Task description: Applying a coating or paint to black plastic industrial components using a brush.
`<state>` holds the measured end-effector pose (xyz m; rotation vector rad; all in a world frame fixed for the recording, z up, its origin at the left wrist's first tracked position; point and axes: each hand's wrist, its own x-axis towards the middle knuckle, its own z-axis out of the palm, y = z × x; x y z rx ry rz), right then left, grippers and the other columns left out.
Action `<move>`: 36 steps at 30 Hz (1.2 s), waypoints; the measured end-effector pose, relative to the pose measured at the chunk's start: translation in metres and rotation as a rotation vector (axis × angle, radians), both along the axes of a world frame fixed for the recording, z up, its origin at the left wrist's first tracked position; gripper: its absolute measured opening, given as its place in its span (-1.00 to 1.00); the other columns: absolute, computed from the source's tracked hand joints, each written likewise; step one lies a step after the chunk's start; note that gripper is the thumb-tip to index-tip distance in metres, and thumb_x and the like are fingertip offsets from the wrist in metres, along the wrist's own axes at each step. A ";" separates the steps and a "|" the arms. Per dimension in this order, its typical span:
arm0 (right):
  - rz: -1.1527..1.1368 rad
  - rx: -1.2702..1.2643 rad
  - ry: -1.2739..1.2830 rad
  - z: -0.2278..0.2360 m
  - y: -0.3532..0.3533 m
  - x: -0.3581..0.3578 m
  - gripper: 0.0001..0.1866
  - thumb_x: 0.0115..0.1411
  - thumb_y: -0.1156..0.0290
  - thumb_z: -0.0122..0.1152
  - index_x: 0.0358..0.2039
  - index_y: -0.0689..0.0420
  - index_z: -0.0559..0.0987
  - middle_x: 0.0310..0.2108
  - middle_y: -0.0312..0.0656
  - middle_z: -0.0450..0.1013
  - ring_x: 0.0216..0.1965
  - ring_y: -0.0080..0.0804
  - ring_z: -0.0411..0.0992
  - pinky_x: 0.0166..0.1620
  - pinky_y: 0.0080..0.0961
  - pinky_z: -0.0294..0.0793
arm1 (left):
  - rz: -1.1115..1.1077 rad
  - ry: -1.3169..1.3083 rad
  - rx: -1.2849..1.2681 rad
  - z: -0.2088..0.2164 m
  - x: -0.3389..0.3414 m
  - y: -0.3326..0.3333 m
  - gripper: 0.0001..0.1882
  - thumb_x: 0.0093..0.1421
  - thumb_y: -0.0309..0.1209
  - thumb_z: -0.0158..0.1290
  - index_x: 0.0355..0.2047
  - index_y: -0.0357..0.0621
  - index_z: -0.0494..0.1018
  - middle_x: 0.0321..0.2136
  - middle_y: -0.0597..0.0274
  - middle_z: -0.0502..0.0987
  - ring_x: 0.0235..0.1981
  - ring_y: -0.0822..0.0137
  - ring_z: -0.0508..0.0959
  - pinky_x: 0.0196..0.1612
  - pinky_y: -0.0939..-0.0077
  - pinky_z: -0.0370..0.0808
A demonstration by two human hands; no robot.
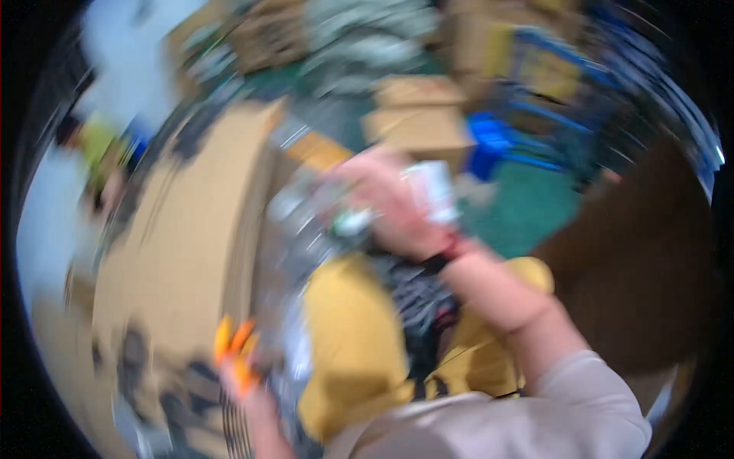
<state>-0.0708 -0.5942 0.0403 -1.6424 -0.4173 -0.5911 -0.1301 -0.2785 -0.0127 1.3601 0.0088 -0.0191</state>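
Observation:
Motion blurs the whole picture. My right hand (386,203), with a dark and red band at its wrist, reaches across above my knees. Its fingers are smeared, beside crumpled clear plastic (302,222) with small white and green bits in it; whether they grip it I cannot tell. A white box-like item (432,191) shows just past this hand. Low on the left, my left hand (248,367) is beside the stacked cardboard (183,229). Bright orange patches cover its fingers or lie in them; the blur hides which.
Cardboard boxes (420,122) stand ahead on a green floor (527,203), beside a blue bin (489,141) and a blue frame (550,115). Pale green sacks (367,38) lie farther back. A large brown panel (634,268) rises at the right. Another person (99,157) is at far left.

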 end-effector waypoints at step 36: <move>-0.785 0.233 -0.064 -0.017 -0.214 -0.086 -0.78 0.26 0.26 -0.01 -0.42 0.12 0.47 -0.59 -0.40 0.31 -0.59 -0.70 0.28 -0.53 -0.77 0.25 | -1.512 -0.177 1.429 -0.274 0.098 -0.292 -0.65 0.10 -0.23 -0.12 -0.22 -0.13 0.51 -0.27 -0.12 0.53 -0.19 -0.04 0.51 -0.11 0.22 0.41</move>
